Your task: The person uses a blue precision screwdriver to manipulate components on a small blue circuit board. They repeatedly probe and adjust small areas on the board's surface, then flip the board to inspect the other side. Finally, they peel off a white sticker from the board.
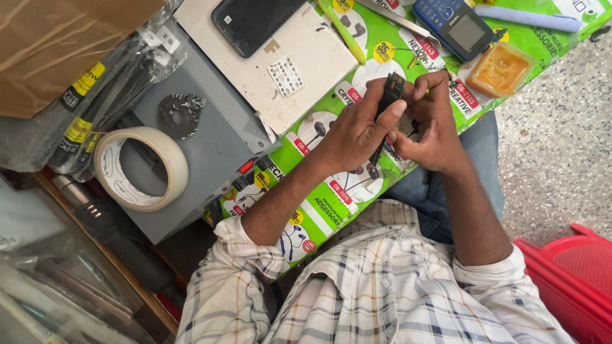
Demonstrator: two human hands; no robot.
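Gripping a slim black circuit strip (386, 105), both hands, left hand (354, 130) and right hand (433, 124), clamp together above glossy green sheet (331, 204).

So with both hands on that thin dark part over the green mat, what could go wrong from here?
1. The thin dark part is pinched edge-on between the left hand and right hand; too much thumb pressure might bend or crack it.
2. It is held near the green mat edge above the lap, so a slip could send it to the speckled floor.
3. The orange tub sits open close by and could get knocked.
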